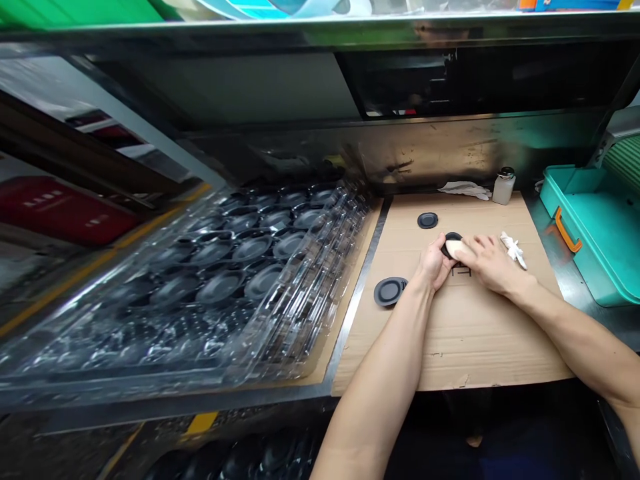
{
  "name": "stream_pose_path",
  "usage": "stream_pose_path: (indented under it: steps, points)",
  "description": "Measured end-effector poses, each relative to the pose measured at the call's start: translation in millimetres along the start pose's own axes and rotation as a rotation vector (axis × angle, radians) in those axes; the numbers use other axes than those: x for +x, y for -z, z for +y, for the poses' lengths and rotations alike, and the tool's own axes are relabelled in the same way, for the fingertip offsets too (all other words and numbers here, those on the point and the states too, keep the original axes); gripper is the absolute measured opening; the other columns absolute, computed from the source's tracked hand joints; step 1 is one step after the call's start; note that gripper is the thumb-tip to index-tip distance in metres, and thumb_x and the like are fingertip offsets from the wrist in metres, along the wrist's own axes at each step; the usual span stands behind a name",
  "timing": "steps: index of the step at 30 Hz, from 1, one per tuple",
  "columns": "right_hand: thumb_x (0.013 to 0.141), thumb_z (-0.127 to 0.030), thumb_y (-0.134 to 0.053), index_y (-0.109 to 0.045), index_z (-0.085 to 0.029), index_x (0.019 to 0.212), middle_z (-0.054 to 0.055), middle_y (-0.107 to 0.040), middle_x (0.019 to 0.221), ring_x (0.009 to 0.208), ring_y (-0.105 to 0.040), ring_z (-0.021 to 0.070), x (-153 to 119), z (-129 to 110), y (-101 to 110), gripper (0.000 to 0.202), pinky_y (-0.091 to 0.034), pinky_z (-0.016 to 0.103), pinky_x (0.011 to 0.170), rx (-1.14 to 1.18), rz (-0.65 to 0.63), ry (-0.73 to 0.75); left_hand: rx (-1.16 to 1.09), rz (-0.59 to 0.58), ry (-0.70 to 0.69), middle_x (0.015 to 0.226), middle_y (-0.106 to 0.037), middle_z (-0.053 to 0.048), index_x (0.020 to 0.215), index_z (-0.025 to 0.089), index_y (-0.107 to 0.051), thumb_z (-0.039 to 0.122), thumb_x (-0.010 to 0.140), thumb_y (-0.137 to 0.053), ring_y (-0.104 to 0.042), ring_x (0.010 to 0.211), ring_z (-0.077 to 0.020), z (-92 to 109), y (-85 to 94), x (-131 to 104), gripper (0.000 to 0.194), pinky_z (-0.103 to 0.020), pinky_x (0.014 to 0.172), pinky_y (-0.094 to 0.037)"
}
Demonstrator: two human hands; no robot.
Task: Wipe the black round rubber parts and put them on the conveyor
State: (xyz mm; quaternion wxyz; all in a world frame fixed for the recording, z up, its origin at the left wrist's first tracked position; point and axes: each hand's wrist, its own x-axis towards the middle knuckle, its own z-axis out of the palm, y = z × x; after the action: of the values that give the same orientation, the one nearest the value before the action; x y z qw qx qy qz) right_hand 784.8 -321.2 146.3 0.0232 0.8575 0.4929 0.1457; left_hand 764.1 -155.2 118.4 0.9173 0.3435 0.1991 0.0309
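My left hand [434,264] grips a small round black part [453,236] by its edge, above the cardboard sheet [480,340]. Fingers closed, my right hand [493,263] presses a whitish wiping cloth [455,250] onto the face of that part. The cloth and fingers hide most of it. A similar black round part [427,220] lies on the cardboard beyond my left hand. Nearer my left forearm lies a larger black round part [390,291] with a small tab. To the right of my right hand is a crumpled white cloth [513,250].
Stacked clear plastic trays [295,320] with many black round parts fill the left side. A white bottle with a dark cap [504,187] and a flat white cloth [465,190] lie at the back. At right stands a teal bin [600,247] with an orange handle. A metal shelf edge [280,33] overhangs the bench.
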Motion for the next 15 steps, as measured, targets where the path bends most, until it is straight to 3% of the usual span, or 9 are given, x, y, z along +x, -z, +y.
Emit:
stream_pose_path:
  steps: [6, 10, 15]
  points:
    - [0.099, -0.008, -0.038, -0.063, -0.022, 0.138, 0.017, -0.058, 0.143, 0.115, -0.046, 0.033, 2.0, -0.1, -8.9, 0.047, -0.035, 0.046, 0.09, 0.054, 0.011, -0.009, 0.037, 0.012, 0.001, 0.092, -0.076, -0.014, 0.092, 0.01, -0.067, 0.027, 0.108, -0.042, -0.075, 0.094, -0.0214, -0.1, 3.0, 2.0, 0.034, -0.037, 0.093, -0.062]
    - [0.101, -0.017, -0.044, -0.068, -0.02, 0.131, 0.02, -0.059, 0.14, 0.112, -0.046, 0.0344, 2.8, 2.2, -13.4, 0.039, -0.036, 0.047, 0.089, 0.048, 0.043, -0.191, 0.029, 0.016, 0.034, 0.09, -0.075, -0.013, 0.092, 0.01, -0.067, 0.029, 0.108, -0.04, -0.075, 0.092, -0.022, -1.1, 2.5, 1.8, 0.036, -0.039, 0.09, -0.063]
    - [0.103, -0.015, -0.039, -0.072, -0.019, 0.121, 0.015, -0.066, 0.126, 0.108, -0.05, 0.0302, 0.6, -1.4, -12.4, 0.038, -0.04, 0.043, 0.089, 0.124, 0.126, -0.274, 0.032, 0.038, 0.004, 0.089, -0.075, -0.01, 0.09, 0.011, -0.065, 0.028, 0.108, -0.041, -0.074, 0.089, -0.0194, -0.9, 3.9, 3.1, 0.034, -0.039, 0.09, -0.063]
